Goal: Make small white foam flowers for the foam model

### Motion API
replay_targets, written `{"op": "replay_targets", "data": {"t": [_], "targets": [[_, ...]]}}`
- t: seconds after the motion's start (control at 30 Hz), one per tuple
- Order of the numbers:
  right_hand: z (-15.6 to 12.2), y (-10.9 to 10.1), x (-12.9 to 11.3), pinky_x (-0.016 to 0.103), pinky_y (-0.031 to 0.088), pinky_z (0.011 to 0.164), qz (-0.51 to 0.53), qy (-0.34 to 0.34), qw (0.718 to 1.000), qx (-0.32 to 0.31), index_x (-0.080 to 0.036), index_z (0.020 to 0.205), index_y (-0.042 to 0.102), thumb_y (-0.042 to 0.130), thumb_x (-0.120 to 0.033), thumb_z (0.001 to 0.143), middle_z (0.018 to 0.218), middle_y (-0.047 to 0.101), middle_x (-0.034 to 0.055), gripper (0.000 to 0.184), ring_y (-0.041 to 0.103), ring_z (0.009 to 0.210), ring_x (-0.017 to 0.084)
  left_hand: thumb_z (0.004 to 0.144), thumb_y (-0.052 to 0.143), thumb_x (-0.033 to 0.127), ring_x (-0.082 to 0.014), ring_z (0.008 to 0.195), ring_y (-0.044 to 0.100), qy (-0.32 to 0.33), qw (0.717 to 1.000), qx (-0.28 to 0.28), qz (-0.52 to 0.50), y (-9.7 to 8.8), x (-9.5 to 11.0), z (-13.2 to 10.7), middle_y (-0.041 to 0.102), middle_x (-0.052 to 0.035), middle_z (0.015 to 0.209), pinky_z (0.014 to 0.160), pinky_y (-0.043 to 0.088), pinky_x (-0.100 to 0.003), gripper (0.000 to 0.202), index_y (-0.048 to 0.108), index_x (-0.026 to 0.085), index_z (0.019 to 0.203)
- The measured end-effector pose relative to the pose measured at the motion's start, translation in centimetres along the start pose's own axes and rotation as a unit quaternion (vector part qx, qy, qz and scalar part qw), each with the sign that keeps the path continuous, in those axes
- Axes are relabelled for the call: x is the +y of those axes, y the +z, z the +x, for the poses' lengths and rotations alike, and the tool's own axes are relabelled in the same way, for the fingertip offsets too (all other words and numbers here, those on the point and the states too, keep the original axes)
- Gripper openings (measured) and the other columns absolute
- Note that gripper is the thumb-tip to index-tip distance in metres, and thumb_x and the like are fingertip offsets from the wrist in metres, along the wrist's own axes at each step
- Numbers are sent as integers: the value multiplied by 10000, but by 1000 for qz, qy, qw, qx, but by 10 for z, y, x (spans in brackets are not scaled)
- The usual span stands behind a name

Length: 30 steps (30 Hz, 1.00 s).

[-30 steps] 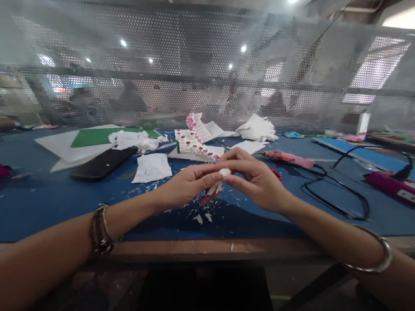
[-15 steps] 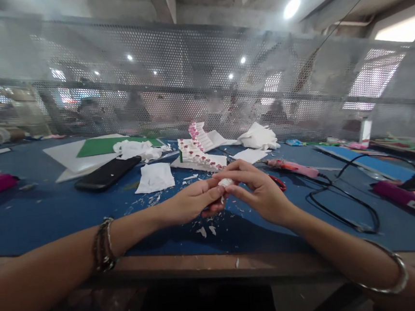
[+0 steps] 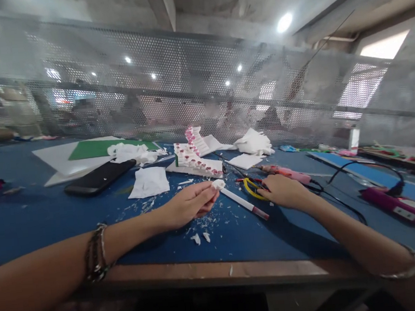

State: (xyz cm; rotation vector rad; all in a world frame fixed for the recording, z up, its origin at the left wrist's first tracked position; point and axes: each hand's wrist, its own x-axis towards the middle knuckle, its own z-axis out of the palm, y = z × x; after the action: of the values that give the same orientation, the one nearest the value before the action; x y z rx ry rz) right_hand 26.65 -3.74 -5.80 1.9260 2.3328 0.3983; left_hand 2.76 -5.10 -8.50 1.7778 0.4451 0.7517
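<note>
My left hand (image 3: 192, 205) is closed, pinching a small crumpled white paper piece (image 3: 218, 184) between thumb and fingers. Over to the right, my right hand (image 3: 281, 190) curls its fingers on the handle of yellow-handled scissors (image 3: 251, 190) lying on the table. A red handle shows partly under the same fingers. Between the hands lies a white pen (image 3: 246, 204) with a dark red end. Paper scraps (image 3: 196, 238) are scattered below my left hand. Just beyond stands a pleated white paper strip (image 3: 199, 161) with pink-red dots along it.
A black phone (image 3: 100, 178), a white paper square (image 3: 148, 182) and crumpled tissue (image 3: 134, 153) lie left. Behind are a green sheet (image 3: 91, 149) and a white paper pile (image 3: 253, 143). Right are a pink glue gun (image 3: 291, 172), its black cable and a purple power strip (image 3: 402, 204).
My right hand has left the white paper piece and moved right to the scissors. My left hand still holds the piece. The pen and yellow handle now show. The view has shifted slightly.
</note>
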Motion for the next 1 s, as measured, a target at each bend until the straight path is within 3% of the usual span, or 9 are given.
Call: {"op": "replay_targets", "data": {"t": [0.13, 0.27, 0.37, 0.47, 0.57, 0.7, 0.87, 1.0], "targets": [[10, 4, -9, 306, 341, 515, 14, 33, 999, 16, -109, 695, 591, 445, -247, 721, 741, 635, 181, 202, 599, 693, 286, 877, 237, 225, -55, 382, 215, -4, 1000, 28, 0, -1, 1, 1, 252, 75, 463, 378, 200, -204, 290, 297, 190, 596], [9, -6, -8, 281, 298, 461, 45, 45, 997, 42, -162, 587, 517, 463, -275, 673, 648, 604, 129, 151, 571, 609, 251, 851, 190, 137, -59, 366, 166, 7, 998, 37, -44, -5, 0, 3, 220, 76, 441, 365, 176, -204, 292, 253, 193, 571], [7, -15, -6, 270, 306, 462, 84, 35, 994, 68, -172, 638, 479, 432, -254, 690, 639, 583, 90, 107, 542, 573, 201, 859, 210, 159, -59, 375, 184, 14, 997, 73, -33, -5, 1, 3, 241, 73, 453, 366, 183, -201, 288, 257, 190, 576], [8, -23, -12, 245, 336, 480, 148, 1, 986, 78, -173, 749, 450, 405, -217, 709, 646, 570, 36, 75, 522, 541, 142, 879, 222, 195, -55, 386, 205, 13, 993, 112, -18, -6, 5, 2, 261, 74, 468, 375, 196, -191, 285, 300, 182, 605], [11, -25, -27, 232, 319, 468, 251, -75, 960, 98, -182, 718, 425, 408, -233, 709, 592, 519, -5, 55, 470, 501, 113, 886, 233, 201, -55, 379, 197, 26, 991, 130, -36, -9, 6, 3, 245, 82, 455, 372, 182, -183, 255, 349, 177, 660], [11, -21, -46, 243, 308, 499, 267, -120, 947, 129, -181, 627, 408, 423, -381, 735, 581, 473, -3, 228, 425, 541, 119, 887, 239, 240, -52, 372, 187, 65, 985, 142, -71, -17, 2, 5, 249, 77, 444, 371, 174, -183, 292, 328, 177, 616], [3, -18, -50, 260, 352, 539, 317, -134, 934, 94, -156, 821, 442, 461, -491, 723, 713, 528, 22, 349, 467, 601, 137, 862, 202, 184, -56, 349, 169, 57, 981, 153, -106, -20, 0, 8, 224, 76, 412, 371, 181, -191, 302, 271, 183, 569], [0, -16, -49, 268, 345, 539, 287, -165, 940, 85, -159, 848, 447, 476, -508, 717, 710, 520, 23, 374, 452, 610, 142, 859, 195, 185, -55, 344, 172, 62, 981, 138, -122, -18, 0, 8, 220, 76, 406, 367, 177, -191, 303, 276, 183, 568]]}}
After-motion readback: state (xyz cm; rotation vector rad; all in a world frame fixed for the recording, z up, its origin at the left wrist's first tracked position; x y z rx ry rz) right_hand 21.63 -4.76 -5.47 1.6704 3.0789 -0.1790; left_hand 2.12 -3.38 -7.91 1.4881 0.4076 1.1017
